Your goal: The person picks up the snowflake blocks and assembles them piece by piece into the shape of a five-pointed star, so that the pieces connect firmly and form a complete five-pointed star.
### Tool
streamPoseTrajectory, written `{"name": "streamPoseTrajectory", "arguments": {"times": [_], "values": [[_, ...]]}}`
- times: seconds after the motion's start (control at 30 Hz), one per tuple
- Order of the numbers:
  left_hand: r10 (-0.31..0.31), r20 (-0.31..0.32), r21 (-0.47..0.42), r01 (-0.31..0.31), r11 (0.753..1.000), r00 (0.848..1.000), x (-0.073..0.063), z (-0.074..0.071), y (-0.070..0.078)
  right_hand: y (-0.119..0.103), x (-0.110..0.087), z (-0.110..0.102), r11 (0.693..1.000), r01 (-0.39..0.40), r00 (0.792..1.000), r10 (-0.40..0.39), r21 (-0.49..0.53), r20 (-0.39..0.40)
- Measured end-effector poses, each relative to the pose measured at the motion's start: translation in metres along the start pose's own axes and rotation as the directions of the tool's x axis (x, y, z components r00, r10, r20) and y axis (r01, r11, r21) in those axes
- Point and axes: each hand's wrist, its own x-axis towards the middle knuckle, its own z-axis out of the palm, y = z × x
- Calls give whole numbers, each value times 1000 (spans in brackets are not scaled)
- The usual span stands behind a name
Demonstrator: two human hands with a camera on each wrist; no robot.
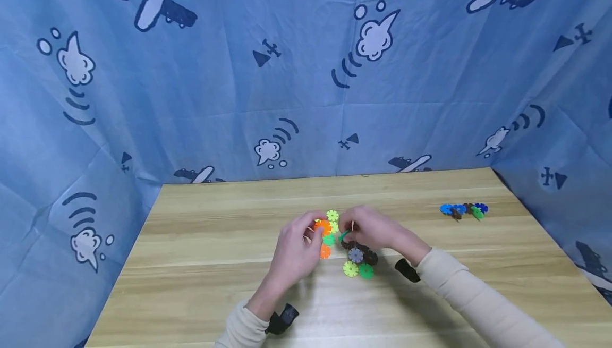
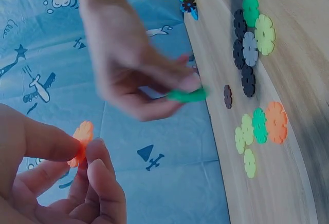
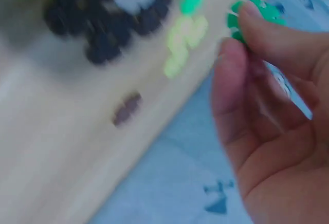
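Observation:
My left hand pinches an orange notched snowflake disc between thumb and fingertips, raised over the table. My right hand pinches a green snowflake disc by its edge, a short way to the right. Beneath the hands, an orange disc, a green disc and yellow-green discs lie close together. Several black discs, a grey disc, a yellow-green disc and another green disc lie grouped nearby. One small brown disc sits apart.
Toward the right back of the wooden table is a cluster of blue, brown and green discs. A blue curtain printed with planes hangs behind the table and along its sides.

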Motion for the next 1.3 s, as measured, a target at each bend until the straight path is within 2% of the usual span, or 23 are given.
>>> {"name": "streamPoseTrajectory", "arguments": {"times": [0.07, 0.1, 0.2, 0.3, 0.4, 0.6, 0.8, 1.1, 1.3], "values": [[5, -8, 10, -5, 1000, 1000, 1, 0, 0, -3, 1, -9, 999, 39, 992, -39, -6, -121], [7, -11, 13, -7, 1000, 1000, 1, 0, 0, -5, 1, -14, 998, 63, 981, -65, -14, -182], [9, -18, 24, -9, 1000, 1000, 1, -1, 0, -14, -1, -24, 989, 139, 931, -145, -44, -336], [-9, -14, 24, 9, 1000, 1000, 2, -2, 1, -25, -4, -32, 976, 192, 883, -217, -99, -417], [-24, -5, 12, 24, 1000, 1000, 2, -2, 1, -35, -5, -37, 966, 219, 859, -259, -139, -442], [13, -17, -22, -13, 1000, 1000, 2, 1, 1, -39, -6, -37, 951, 265, 849, -309, -161, -428], [4, -8, -36, -4, 999, 1000, 2, 0, 5, -39, -6, -35, 947, 281, 850, -320, -154, -418], [10, 6, -57, -9, 998, 1000, 1, -1, 7, -39, -9, -30, 953, 262, 859, -303, -155, -412], [17, 11, -71, -17, 997, 1000, 1, 0, 7, -43, -9, -28, 948, 239, 860, -308, -211, -406]]}}
